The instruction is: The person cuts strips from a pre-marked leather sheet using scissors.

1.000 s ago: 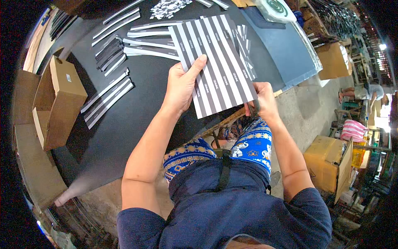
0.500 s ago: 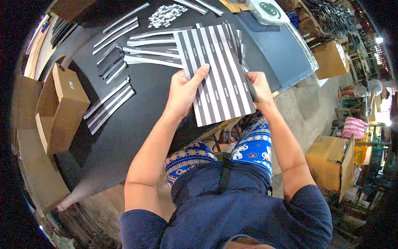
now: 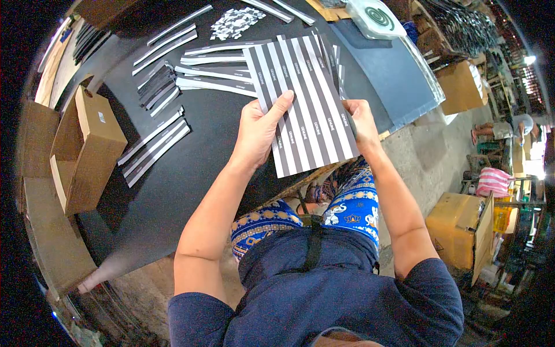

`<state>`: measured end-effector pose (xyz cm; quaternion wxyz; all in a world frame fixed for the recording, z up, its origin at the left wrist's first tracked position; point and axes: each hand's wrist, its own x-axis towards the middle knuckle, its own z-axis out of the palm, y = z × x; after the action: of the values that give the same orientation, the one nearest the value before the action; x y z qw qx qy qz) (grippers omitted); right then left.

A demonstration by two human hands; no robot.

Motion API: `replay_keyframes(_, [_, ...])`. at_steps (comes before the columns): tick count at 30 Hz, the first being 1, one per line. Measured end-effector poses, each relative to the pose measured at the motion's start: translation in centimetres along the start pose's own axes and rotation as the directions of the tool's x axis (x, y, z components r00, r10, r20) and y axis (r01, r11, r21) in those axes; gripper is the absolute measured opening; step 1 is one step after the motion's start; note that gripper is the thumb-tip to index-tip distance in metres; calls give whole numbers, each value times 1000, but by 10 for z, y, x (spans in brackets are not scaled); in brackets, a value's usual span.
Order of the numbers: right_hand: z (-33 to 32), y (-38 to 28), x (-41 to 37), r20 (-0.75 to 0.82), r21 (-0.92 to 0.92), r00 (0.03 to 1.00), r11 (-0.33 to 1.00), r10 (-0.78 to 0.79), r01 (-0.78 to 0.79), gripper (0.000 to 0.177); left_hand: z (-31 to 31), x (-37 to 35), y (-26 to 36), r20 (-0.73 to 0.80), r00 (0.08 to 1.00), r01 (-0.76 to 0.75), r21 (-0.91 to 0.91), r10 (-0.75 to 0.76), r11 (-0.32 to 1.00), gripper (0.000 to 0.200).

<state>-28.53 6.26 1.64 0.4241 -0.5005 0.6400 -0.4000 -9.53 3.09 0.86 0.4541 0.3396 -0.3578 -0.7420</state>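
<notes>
A black-and-white striped sheet point(image 3: 303, 104) printed with "GENUINE" is held up over the dark table. My left hand point(image 3: 263, 124) grips its left edge, thumb flat on top and fingers behind. At the right edge, my right hand point(image 3: 361, 121) is closed, its fingers partly behind the sheet; a dark thing shows there, but I cannot make out what it is. Cut striped strips point(image 3: 217, 72) lie fanned out beyond my left hand, and several more strips point(image 3: 156, 147) lie to the left. A heap of small cut pieces point(image 3: 237, 22) sits at the far side.
An open cardboard box point(image 3: 98, 139) stands on the left of the black table point(image 3: 191, 168). A blue-grey board point(image 3: 381, 69) and a white tub with a green coil point(image 3: 376, 17) are at the right. Beyond are cardboard cartons point(image 3: 457, 228) and another person point(image 3: 509, 127).
The sheet and my hands stay nearly in place, with the sheet's lower right corner shifted slightly right. The dark thing by my right hand shows less. The view has shifted slightly.
</notes>
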Motion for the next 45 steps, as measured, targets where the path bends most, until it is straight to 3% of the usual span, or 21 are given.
replay_keyframes(7, [-2, 2, 3, -11, -116, 1000, 993, 5, -6, 38, 0, 0, 1, 4, 1000, -13, -20, 13, 1000, 24])
replay_keyframes(29, [0, 2, 2, -33, -113, 999, 994, -3, -1, 36, -2, 1, -1, 12, 1000, -4, -2, 4, 1000, 25])
replay_keyframes(34, [4, -4, -2, -33, 5, 999, 1000, -12, 12, 35, 0, 1, 0, -11, 1000, 9, -1, -9, 1000, 25])
replay_keyframes(45, [1, 7, 3, -42, -89, 998, 995, -39, 35, 35, 0, 1, 0, 4, 1000, -10, -21, 10, 1000, 23])
